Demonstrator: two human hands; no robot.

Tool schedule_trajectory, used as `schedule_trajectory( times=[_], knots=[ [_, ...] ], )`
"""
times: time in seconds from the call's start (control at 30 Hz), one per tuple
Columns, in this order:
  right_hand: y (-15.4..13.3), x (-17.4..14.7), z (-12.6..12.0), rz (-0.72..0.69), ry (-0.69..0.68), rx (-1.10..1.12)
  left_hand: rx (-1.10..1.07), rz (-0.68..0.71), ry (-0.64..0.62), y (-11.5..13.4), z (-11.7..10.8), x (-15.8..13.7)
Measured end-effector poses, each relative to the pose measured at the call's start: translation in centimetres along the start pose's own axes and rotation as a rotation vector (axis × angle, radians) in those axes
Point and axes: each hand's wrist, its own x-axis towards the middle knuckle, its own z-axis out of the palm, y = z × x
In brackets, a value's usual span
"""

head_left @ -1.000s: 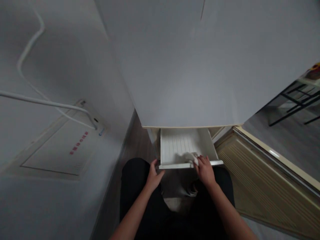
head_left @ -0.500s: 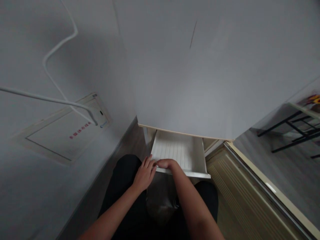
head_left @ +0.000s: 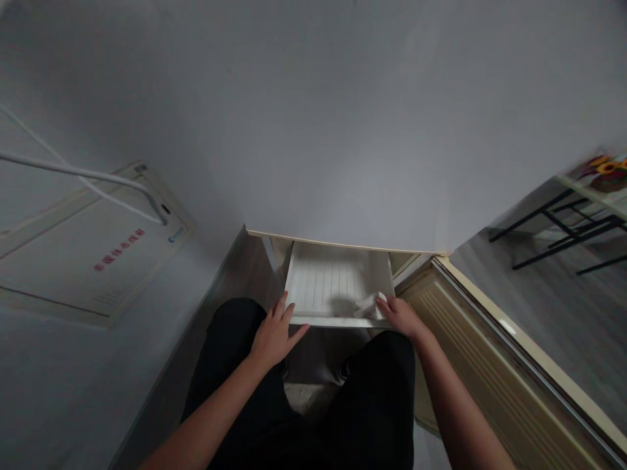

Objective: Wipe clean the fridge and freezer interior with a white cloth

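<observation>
A white drawer [head_left: 304, 297] with a grooved bottom is pulled out from under a large pale top [head_left: 343, 163]. At its left front corner rests my left hand [head_left: 275, 331], fingers spread and thumb lying along the front rim. My right hand [head_left: 399, 314] is closed on a crumpled white cloth [head_left: 368, 304] at the drawer's right front corner. The cloth touches the inside of the drawer near the front wall. Part of it is hidden under my fingers.
An open yellowish ribbed door [head_left: 475, 339] stands to the right. On the left wall are a panel [head_left: 88, 254] with red lettering and a white cable [head_left: 98, 175]. A black-legged table [head_left: 563, 222] bears yellow flowers [head_left: 610, 166] at far right. My knees flank the drawer.
My right hand has moved right along the drawer front, from beside my left hand to the right corner, and the cloth now shows. My left hand stays at the left corner. The view has shifted.
</observation>
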Motion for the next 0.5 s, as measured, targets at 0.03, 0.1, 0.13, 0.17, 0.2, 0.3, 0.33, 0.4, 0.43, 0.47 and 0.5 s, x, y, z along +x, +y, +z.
schedule_trajectory(
  times=[0.03,0.1,0.13,0.17,0.2,0.3,0.33,0.4,0.43,0.47,0.5],
  knots=[
    [-0.5,-1.5,0.1,0.003,0.203,0.044,0.012,0.0,-0.003,0.0,0.0,0.0],
    [-2.1,-4.7,0.7,-0.023,0.69,0.069,0.02,-0.005,0.001,0.0,0.0,0.0],
    [-3.0,-6.2,1.2,-0.06,0.91,0.053,0.019,-0.007,0.005,0.0,0.0,-0.1],
    [-3.7,-7.4,1.7,-0.103,1.062,0.021,0.018,-0.01,0.006,0.0,0.0,-0.1],
    [-4.1,-8.2,2.2,-0.141,1.132,-0.027,0.02,-0.011,0.003,0.0,0.1,-0.1],
    [-4.0,-7.5,3.2,-0.125,0.898,-0.187,0.038,-0.017,-0.015,-0.1,0.1,-0.2],
    [-3.5,-6.4,3.3,-0.063,0.73,-0.219,0.043,-0.017,-0.018,-0.1,0.1,-0.1],
    [-2.3,-3.5,3.3,0.087,0.358,-0.246,0.052,-0.007,-0.021,-0.1,0.1,-0.1],
    [-1.9,-1.9,3.2,0.151,0.189,-0.258,0.058,-0.003,-0.02,-0.1,0.1,-0.1],
    [-1.6,-0.5,3.0,0.205,0.06,-0.274,0.064,-0.001,-0.018,-0.1,0.0,-0.1],
    [-1.5,0.7,2.9,0.243,-0.028,-0.299,0.071,-0.002,-0.017,-0.1,0.0,-0.1]
  ],
)
